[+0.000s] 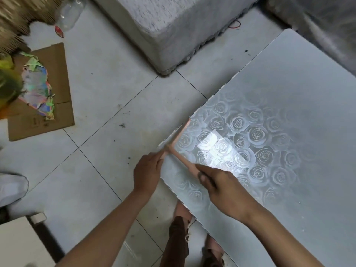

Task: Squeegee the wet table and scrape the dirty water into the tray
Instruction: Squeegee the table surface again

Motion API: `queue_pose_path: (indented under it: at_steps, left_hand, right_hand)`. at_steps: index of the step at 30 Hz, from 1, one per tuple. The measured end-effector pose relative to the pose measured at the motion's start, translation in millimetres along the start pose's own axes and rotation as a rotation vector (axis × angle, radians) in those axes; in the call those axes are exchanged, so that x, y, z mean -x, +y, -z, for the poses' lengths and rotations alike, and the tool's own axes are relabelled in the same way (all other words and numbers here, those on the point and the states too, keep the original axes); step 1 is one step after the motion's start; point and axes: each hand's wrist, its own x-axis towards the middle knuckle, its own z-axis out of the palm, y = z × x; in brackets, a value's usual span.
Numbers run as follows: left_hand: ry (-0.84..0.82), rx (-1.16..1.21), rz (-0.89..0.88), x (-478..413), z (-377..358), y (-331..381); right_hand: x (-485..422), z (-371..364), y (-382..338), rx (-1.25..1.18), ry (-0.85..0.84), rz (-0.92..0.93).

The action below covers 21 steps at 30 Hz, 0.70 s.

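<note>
A pink T-shaped squeegee (pixel 180 135) lies with its blade along the left edge of the grey table (pixel 289 83), whose glossy top has a rose pattern. My right hand (pixel 223 187) grips the squeegee's handle over the tabletop. Just off the table's edge, my left hand (pixel 147 172) has its fingers curled round the near end of the blade. The blade is slightly blurred. A bright reflection sits on the wet-looking surface beside the handle. No tray is in view.
The tiled floor (pixel 107 93) left of the table carries a flat cardboard sheet (pixel 57 105) with coloured paper scraps, and a plastic bottle (pixel 67 14). A grey upholstered block (pixel 173 26) stands behind. A white box (pixel 17 245) is at lower left. My legs show under the table's edge.
</note>
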Motion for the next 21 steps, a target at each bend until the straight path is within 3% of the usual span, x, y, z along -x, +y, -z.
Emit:
queue_pose_path:
  at_steps: [6, 8, 10, 14, 17, 21]
  left_hand:
    - [-0.092, 0.195, -0.207, 51.4, -45.6, 76.5]
    - [-0.201, 0.291, -0.153, 55.7, -50.4, 92.5]
    - [-0.209, 0.341, -0.104, 50.4, -43.9, 87.9]
    - [0.004, 0.168, -0.129, 22.0, -4.0, 31.9]
    - [-0.032, -0.008, -0.059, 10.1, 16.3, -10.5]
    - [-0.151, -0.051, 0.019, 7.9, 14.1, -25.6]
  right_hand:
    - [86.5, 42.4, 40.8, 0.058, -0.039, -0.181]
    - [100.2, 48.5, 38.7, 0.124, -0.025, -0.177]
    - [98.2, 48.0, 28.7, 0.169, 0.008, -0.114]
    - [54.5, 23.9, 2.1, 0.086, 0.083, 0.038]
    - [17.9, -7.8, -13.7, 0.045, 0.065, 0.032]
    - [18.4, -15.5, 5.1, 0.162, 0.049, -0.021]
